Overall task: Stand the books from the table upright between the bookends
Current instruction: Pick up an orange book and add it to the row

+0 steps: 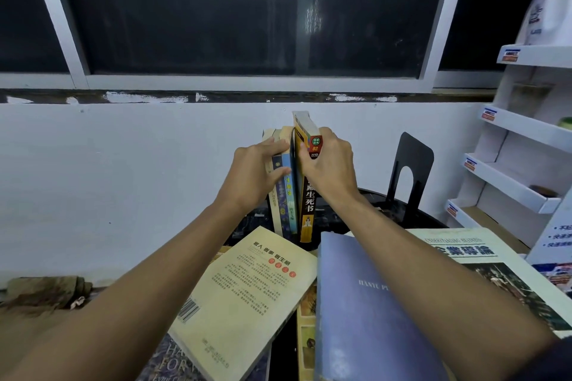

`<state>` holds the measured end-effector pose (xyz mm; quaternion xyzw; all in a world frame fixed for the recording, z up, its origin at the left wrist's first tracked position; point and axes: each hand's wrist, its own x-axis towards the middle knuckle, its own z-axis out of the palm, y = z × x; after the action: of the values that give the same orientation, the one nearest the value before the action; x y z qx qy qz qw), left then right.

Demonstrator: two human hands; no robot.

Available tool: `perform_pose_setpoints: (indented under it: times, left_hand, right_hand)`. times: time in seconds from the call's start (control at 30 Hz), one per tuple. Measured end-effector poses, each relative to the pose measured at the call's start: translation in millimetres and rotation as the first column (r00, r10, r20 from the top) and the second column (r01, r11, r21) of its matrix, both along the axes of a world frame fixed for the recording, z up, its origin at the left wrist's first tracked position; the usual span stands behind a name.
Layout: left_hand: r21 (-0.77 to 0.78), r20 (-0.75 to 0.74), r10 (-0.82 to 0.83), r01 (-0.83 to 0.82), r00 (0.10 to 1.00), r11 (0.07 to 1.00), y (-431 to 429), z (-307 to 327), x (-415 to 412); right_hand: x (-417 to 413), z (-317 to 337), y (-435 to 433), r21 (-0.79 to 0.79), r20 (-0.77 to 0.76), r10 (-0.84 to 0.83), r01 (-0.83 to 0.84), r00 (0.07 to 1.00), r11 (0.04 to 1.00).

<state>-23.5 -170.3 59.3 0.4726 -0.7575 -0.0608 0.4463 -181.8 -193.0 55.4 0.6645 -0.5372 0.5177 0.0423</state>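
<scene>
Several books stand upright in a row (pixel 286 204) near the far edge of the dark table. My left hand (pixel 257 176) presses against their left side, fingers on the spines. My right hand (pixel 328 167) grips the tall yellow-and-black book (pixel 308 195) at the right end of the row, near its top. A black metal bookend (pixel 413 173) stands apart to the right. The left bookend is hidden. Lying flat in front are a cream book (pixel 244 297), a blue book (pixel 365 312) and a large white book (pixel 483 260).
A white wall and dark window rise right behind the row. A white cardboard display shelf (pixel 520 170) stands at the right. A brown crumpled object (pixel 46 291) lies at the left. More books lie under the cream and blue ones at the near edge.
</scene>
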Motion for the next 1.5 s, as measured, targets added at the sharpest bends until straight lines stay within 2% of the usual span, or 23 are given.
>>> perform_pose_setpoints:
  times: [0.13, 0.23, 0.4, 0.57, 1.23, 1.5]
  left_hand:
    - [0.005, -0.007, -0.011, 0.012, 1.0, 1.0, 2, 1, -1]
    - [0.02, -0.004, -0.004, 0.004, 1.0, 1.0, 2, 1, 0]
    - [0.02, -0.015, -0.018, 0.019, 1.0, 1.0, 2, 2, -1]
    - [0.025, -0.015, -0.005, 0.005, 1.0, 1.0, 3, 3, -3]
    - [0.036, -0.028, 0.013, -0.012, 1.0, 0.999, 6, 4, -3]
    - [-0.024, 0.079, 0.019, -0.017, 0.997, 1.0, 24, 5, -10]
  right_hand:
    - [-4, 1, 1, 0.024, 0.02, 0.046, -0.046, 0.999, 0.999]
    - [-8, 2, 7, 0.102, 0.048, 0.168, -0.172, 0.985, 0.98]
    - [-24, 4, 14, 0.184, 0.01, 0.36, -0.356, 0.933, 0.916]
    - [-37, 7, 12, 0.359, -0.08, 0.474, -0.418, 0.877, 0.834]
    - [-31, 6, 10, 0.352, -0.047, 0.486, -0.44, 0.873, 0.826]
    - [-45, 7, 26, 0.435, -0.059, 0.473, -0.404, 0.879, 0.805]
